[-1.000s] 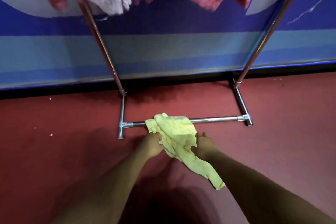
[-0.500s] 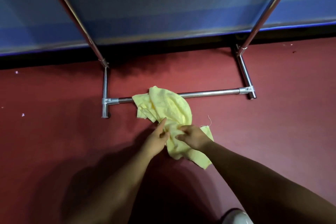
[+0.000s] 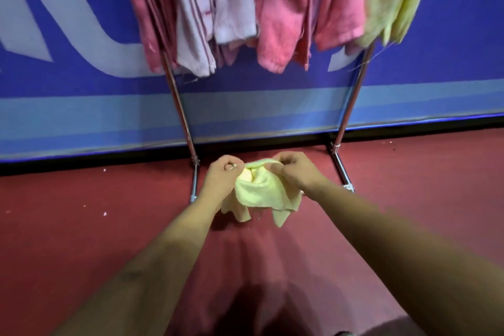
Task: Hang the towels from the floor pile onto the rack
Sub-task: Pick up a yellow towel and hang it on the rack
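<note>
Obs: yellow towel (image 3: 261,195) held bunched just before the rack (image 3: 351,101) base, corners dangling over the red floor (image 3: 81,226); left hand (image 3: 222,176) and right hand (image 3: 294,172) each pinch its top edge, fingers (image 3: 283,162) curled, grips close together. Risk: wadded like this and held only at the hem, it may go over the rail as a lump and slide off, or slip one pinch while being spread. Visible rack span is packed with pink towels (image 3: 275,22) and yellow-green towels (image 3: 392,0), rail itself out of view, so squeezing in could drag a neighbour down.
</note>
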A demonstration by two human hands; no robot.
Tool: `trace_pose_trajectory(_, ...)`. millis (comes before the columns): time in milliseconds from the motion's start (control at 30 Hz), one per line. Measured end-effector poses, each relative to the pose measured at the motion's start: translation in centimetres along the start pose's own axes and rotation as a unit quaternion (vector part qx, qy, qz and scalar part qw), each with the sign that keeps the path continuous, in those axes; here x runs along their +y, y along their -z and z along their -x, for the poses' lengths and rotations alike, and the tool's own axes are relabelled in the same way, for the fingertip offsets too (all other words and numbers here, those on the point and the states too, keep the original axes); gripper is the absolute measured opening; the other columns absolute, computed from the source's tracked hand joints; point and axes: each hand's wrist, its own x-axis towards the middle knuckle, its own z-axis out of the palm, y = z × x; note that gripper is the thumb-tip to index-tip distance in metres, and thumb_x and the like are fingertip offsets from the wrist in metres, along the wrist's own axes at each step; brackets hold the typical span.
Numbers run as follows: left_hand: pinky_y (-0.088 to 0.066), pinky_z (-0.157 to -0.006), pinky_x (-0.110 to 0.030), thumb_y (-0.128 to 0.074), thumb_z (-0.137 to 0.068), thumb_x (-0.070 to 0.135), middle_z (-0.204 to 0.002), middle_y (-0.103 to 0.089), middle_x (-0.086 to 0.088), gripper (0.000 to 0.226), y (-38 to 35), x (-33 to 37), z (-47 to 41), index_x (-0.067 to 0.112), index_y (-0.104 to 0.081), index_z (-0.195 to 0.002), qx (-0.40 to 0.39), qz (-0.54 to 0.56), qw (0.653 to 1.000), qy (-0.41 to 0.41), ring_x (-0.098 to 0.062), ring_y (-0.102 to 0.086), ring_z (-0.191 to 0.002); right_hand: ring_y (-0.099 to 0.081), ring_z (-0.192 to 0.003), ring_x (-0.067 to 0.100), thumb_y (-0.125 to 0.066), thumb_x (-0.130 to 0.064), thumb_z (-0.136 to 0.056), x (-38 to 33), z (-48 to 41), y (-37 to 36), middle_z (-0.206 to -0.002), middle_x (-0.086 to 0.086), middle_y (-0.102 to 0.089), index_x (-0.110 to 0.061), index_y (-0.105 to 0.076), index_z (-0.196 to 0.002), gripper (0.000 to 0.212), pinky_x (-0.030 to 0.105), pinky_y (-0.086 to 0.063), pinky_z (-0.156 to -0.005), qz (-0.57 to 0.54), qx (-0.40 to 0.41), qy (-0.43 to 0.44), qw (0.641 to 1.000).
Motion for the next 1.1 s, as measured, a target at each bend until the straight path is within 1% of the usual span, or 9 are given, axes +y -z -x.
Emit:
trace_pose_trajectory(167, -0.047, -0.071, -0.015, -0.067, -0.084, 0.000, -0.090, -0.064, 0.002, 0.023, 4.2, 8.1, 4.6, 0.019, -0.067, -0.099, 0.010, -0.065, 0.991, -0.116, -0.010, -0.060, -0.078, -0.054, -0.057, 0.001, -0.066, -0.020, -0.092, -7.8, 6.0, 0.9, -0.069, -0.007, -0.064, -0.018, -0.065, -0.078, 0.014, 0.016, -0.044, -0.057, -0.068, 0.102, 0.077, 0.989)
trace_pose_trajectory(433, -0.049, -0.086, -0.025, -0.067, -0.088, 0.011, -0.102, -0.069, 0.001, 0.021, 8.2, 10.4, 10.1, 0.032, -0.071, -0.093, 0.031, -0.150, 0.976, -0.155, -0.012, -0.065, -0.094, -0.044, -0.053, 0.003, -0.056, -0.022, -0.099, -10.0, 12.6, 0.9, -0.062, -0.011, -0.052, -0.016, -0.053, -0.078, 0.021, 0.018, -0.036, -0.053, -0.143, 0.144, 0.090, 0.975)
trace_pose_trajectory(533, -0.043, -0.080, -0.015, -0.079, -0.081, 0.027, -0.103, -0.061, 0.004, 0.028, 8.8, 12.1, 11.8, 0.025, -0.073, -0.109, -0.042, -0.158, 0.968, -0.190, -0.005, -0.061, -0.090, -0.047, -0.063, 0.010, -0.058, -0.024, -0.096, -10.2, 12.7, 1.1, -0.065, -0.006, -0.053, -0.017, -0.053, -0.073, 0.025, 0.027, -0.039, -0.063, -0.171, 0.159, 0.061, 0.970)
trace_pose_trajectory(633, -0.038, -0.078, -0.013, -0.087, -0.069, 0.033, -0.100, -0.047, 0.006, 0.055, 9.8, 12.8, 12.4, 0.028, -0.067, -0.120, -0.119, -0.329, 0.905, -0.242, -0.006, -0.052, -0.088, -0.044, -0.065, 0.015, -0.057, -0.023, -0.094, -10.0, 12.3, 2.0, -0.066, -0.002, -0.047, -0.016, -0.051, -0.072, 0.024, 0.032, -0.036, -0.063, -0.177, 0.187, 0.032, 0.966)
trace_pose_trajectory(700, -0.037, -0.078, -0.016, -0.085, -0.074, 0.027, -0.096, -0.044, 0.006, 0.043, 10.5, 12.9, 12.3, 0.022, -0.071, -0.114, -0.121, -0.411, 0.868, -0.251, -0.010, -0.050, -0.086, -0.037, -0.062, 0.014, -0.053, -0.018, -0.091, -9.7, 11.9, 2.8, -0.064, -0.004, -0.040, -0.018, -0.045, -0.071, 0.022, 0.029, -0.031, -0.058, -0.145, 0.214, 0.018, 0.966)
trace_pose_trajectory(800, -0.041, -0.080, -0.023, -0.077, -0.083, 0.028, -0.089, -0.047, 0.008, 0.016, 11.4, 12.7, 11.8, 0.023, -0.076, -0.098, -0.132, -0.421, 0.865, -0.239, -0.007, -0.052, -0.083, -0.033, -0.064, 0.017, -0.047, -0.013, -0.087, -9.1, 11.2, 3.1, -0.065, -0.002, -0.034, -0.016, -0.040, -0.072, 0.017, 0.029, -0.026, -0.056, -0.082, 0.225, 0.006, 0.971)
trace_pose_trajectory(933, -0.037, -0.074, -0.010, -0.070, -0.090, 0.026, -0.094, -0.049, 0.002, 0.008, 10.5, 12.7, 11.6, 0.019, -0.073, -0.088, -0.074, -0.278, 0.927, -0.243, -0.002, -0.050, -0.082, -0.052, -0.067, 0.018, -0.063, -0.012, -0.084, -9.1, 10.9, 2.3, -0.069, 0.002, -0.054, -0.005, -0.059, -0.081, 0.009, 0.030, -0.041, -0.061, 0.033, 0.152, 0.037, 0.987)
trace_pose_trajectory(1033, -0.041, -0.067, -0.025, -0.059, -0.096, 0.034, -0.074, -0.056, 0.003, 0.028, 9.3, 13.3, 11.5, 0.017, -0.058, -0.075, -0.041, -0.202, 0.960, -0.192, -0.010, -0.052, -0.065, -0.060, -0.075, 0.012, -0.081, -0.025, -0.080, -10.4, 12.2, 1.1, -0.084, -0.002, -0.062, -0.025, -0.066, -0.114, 0.037, 0.027, -0.048, -0.073, 0.017, 0.008, 0.093, 0.996)
trace_pose_trajectory(1100, -0.037, -0.064, -0.032, -0.055, -0.098, 0.041, -0.063, -0.049, 0.005, 0.036, 8.6, 13.4, 11.3, 0.019, -0.050, -0.069, -0.045, -0.139, 0.977, -0.153, -0.014, -0.045, -0.060, -0.067, -0.089, 0.012, -0.083, -0.039, -0.079, -11.4, 13.1, 0.1, -0.096, -0.004, -0.070, -0.035, -0.067, -0.115, 0.040, 0.029, -0.052, -0.085, 0.045, -0.100, 0.132, 0.985)
